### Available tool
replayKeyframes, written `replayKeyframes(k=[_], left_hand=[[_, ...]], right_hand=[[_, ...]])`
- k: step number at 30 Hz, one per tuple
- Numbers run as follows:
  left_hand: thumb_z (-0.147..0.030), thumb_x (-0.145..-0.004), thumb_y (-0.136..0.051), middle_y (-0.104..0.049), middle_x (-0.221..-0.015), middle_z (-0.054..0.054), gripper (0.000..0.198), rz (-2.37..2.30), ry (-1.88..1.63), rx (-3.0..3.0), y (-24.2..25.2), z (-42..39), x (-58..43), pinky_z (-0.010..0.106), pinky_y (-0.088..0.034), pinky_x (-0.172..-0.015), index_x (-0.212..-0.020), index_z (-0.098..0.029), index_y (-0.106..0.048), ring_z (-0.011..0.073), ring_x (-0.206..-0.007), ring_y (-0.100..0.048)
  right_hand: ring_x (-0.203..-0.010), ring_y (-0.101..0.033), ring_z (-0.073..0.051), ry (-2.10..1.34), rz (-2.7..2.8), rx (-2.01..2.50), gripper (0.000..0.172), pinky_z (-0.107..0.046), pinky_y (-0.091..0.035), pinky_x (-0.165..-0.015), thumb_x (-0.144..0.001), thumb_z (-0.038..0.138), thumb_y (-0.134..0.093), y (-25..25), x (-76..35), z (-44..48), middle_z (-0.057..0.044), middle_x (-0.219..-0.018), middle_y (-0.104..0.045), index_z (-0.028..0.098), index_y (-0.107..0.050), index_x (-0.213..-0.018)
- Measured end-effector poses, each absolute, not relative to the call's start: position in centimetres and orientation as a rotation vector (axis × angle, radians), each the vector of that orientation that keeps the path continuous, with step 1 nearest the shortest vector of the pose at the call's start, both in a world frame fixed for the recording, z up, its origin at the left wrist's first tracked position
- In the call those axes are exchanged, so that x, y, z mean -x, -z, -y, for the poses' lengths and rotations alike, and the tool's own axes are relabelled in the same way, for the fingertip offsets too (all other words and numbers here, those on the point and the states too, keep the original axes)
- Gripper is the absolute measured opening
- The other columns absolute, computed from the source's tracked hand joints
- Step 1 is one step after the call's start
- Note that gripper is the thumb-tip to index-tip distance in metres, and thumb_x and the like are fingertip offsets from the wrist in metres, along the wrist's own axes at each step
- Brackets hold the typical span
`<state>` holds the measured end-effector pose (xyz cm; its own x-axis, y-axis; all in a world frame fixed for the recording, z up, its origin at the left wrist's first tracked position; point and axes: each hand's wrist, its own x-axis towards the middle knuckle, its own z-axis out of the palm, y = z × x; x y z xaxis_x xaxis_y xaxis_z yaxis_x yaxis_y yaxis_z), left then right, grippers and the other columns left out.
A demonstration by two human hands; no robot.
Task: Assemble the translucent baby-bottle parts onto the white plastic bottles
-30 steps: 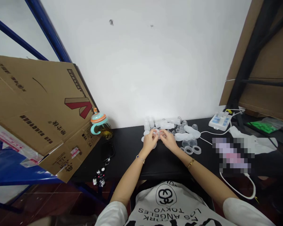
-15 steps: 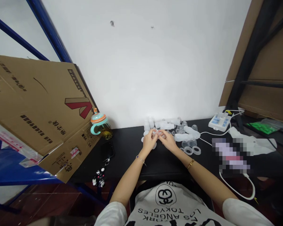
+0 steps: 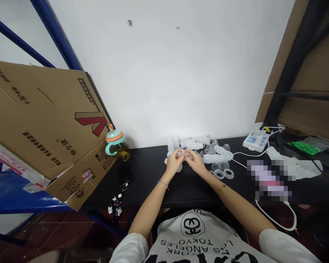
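Wall: white and scuffed in two spots, filling 12 o'clock, 12 being straight ahead.
Box: brown card, printed, leaning at 10.
Table: black, running from 10 across to 2, its far edge at the wall.
Sheet: white and rumpled, lying at 2.
Strip: white and blue, plugged, cables trailing, at 1.
Cup: teal and orange lid, teal handle, dark contents, standing between 10 and 11, close by the box.
Left hand: at 12, thumb and fingertips drawn together, pinching the piece from its 9 o'clock side.
Right hand: just beside it, thumb and forefinger meeting the left's fingertips, pinching the piece from 3.
Phone: black, flat at 10, charms hanging from it over the near edge.
Tubes: soft-looking, white, heaped from 12 to 1, just beyond and beside the fingers.
Rings: clear-white, flat at 1, near the right wrist.
Domes: clear, strewn among the tubes.
Piece: small and whitish, between both sets of fingertips, above the table; the fingers hide most of it, so its shape is hard to tell. A light, even pinch on opposite edges should suit it, thumbs level; squeezing hard would probably buckle it.
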<state>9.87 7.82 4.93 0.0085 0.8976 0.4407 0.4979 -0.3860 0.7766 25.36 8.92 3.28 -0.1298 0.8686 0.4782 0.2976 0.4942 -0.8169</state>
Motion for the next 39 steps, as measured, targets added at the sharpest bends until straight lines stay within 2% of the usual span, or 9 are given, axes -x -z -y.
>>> replayKeyframes(k=[9,16,25,32,39], left_hand=[[-0.037,-0.093,-0.052,-0.064,-0.061,-0.005,0.022,-1.407,-1.297,-1.956,-5.13,-7.42,-10.0,0.024,-0.042,-0.063,-0.108,-0.023,-0.06,0.0149,-0.056,-0.06],[-0.027,-0.089,-0.052,-0.062,-0.059,-0.005,0.019,-1.504,-1.258,-2.041,-5.08,-7.41,-10.08,0.024,-0.038,-0.061,-0.105,-0.024,-0.064,0.0159,-0.056,-0.059],[-0.031,-0.091,-0.052,-0.067,-0.064,-0.003,0.02,-1.487,-1.259,-2.058,-4.83,-7.62,-10.04,0.024,-0.04,-0.062,-0.104,-0.023,-0.066,0.0163,-0.06,-0.063],[-0.03,-0.091,-0.054,-0.069,-0.064,-0.002,0.018,-1.475,-1.278,-2.032,-5.13,-7.47,-9.94,0.024,-0.042,-0.064,-0.102,-0.023,-0.066,0.0166,-0.061,-0.064],[-0.034,-0.093,-0.054,-0.062,-0.059,-0.003,0.019,-1.566,-1.26,-2.065,-5.04,-7.58,-10.05,0.024,-0.037,-0.062,-0.1,-0.023,-0.068,0.0161,-0.06,-0.061]], right_hand=[[-0.052,-0.056,-0.014,-0.552,1.627,1.077,0.028,-0.026,-0.043,-0.054,-0.082,0.035,-0.054,-2.9,-25.42,-9.32,0.0,-0.076,-0.07,0.021,-0.067,-0.104],[-0.052,-0.056,-0.015,-0.514,1.628,1.094,0.026,-0.027,-0.043,-0.057,-0.08,0.033,-0.056,-3.16,-25.3,-9.04,0.001,-0.071,-0.069,0.021,-0.069,-0.099],[-0.06,-0.061,-0.018,-0.598,1.615,1.028,0.024,-0.027,-0.047,-0.06,-0.08,0.036,-0.059,-2.96,-25.36,-9.41,0.0,-0.069,-0.067,0.021,-0.067,-0.096],[-0.056,-0.058,-0.016,-0.59,1.634,1.023,0.023,-0.025,-0.044,-0.055,-0.08,0.035,-0.058,-2.9,-25.34,-9.38,0.002,-0.067,-0.064,0.021,-0.067,-0.095],[-0.054,-0.056,-0.015,-0.614,1.637,1.033,0.027,-0.025,-0.041,-0.053,-0.082,0.036,-0.055,-3.16,-25.44,-9.11,0.001,-0.07,-0.064,0.02,-0.067,-0.1]])
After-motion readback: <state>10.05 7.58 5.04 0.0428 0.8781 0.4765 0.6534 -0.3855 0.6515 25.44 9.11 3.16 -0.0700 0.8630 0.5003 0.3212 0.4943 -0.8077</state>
